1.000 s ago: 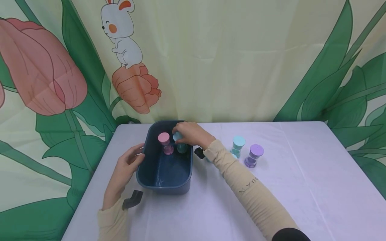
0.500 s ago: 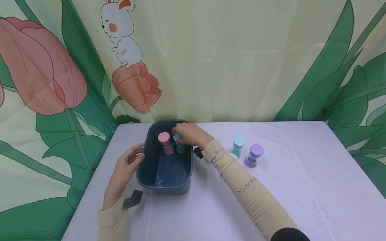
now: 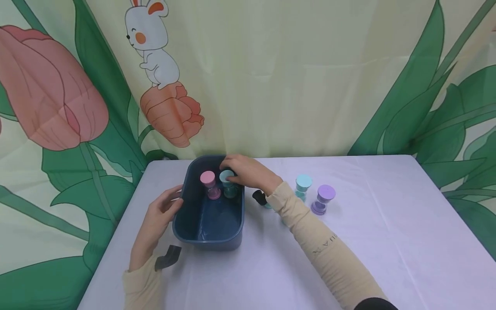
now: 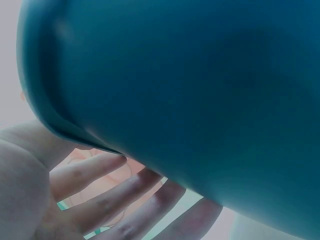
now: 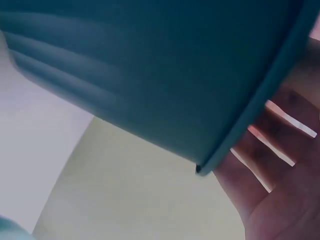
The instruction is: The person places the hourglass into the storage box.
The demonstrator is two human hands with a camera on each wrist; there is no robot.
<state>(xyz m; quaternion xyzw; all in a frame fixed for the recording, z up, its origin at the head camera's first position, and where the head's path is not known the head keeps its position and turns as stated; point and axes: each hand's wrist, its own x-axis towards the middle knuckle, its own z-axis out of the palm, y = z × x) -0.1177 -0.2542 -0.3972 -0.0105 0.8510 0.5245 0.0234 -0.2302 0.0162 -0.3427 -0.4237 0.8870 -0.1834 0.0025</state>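
- Blue bin (image 3: 228, 246): near the desk's (image 3: 387, 241) far left corner.
- Left hand (image 3: 156, 217): fingers straight and spread, touching the bin's left side.
- Right hand (image 3: 251, 173): over the bin's right rim, thumb and fingers at the cap of an upright teal hourglass (image 3: 230, 191); cannot tell whether they grip it.
- Pink hourglass (image 3: 208, 178): upright in the bin, left of the teal one.
- Purple hourglass (image 3: 323, 199): on the desk, towards its far edge.
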